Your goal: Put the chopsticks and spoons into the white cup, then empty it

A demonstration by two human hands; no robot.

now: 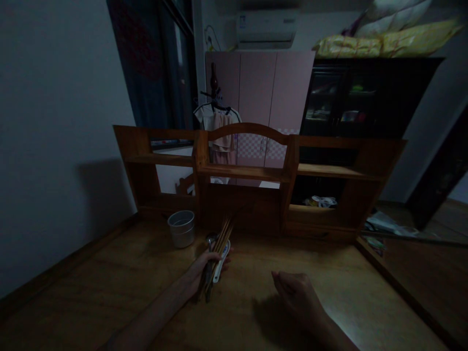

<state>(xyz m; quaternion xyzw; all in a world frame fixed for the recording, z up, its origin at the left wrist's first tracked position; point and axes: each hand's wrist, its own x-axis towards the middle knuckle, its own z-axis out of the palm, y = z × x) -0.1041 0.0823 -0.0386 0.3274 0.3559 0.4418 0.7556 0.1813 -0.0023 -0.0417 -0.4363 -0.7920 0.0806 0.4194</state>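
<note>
My left hand (204, 268) is closed round a bundle of wooden chopsticks (224, 233) together with a white spoon (221, 261) and a metal spoon. The bundle points up and away, toward the shelf unit. A small metal cup (181, 228) stands on the wooden desk (127, 282) just left of that hand. My right hand (294, 292) hovers low over the desk to the right, fingers curled loosely inward, with nothing visible in it.
A wooden shelf unit (248, 170) stands along the back of the desk, with a crumpled bag (321, 201) in its lower right bay. A grey wall is on the left. Behind are pink cupboards, a dark cabinet and hanging clothes. The room is dim.
</note>
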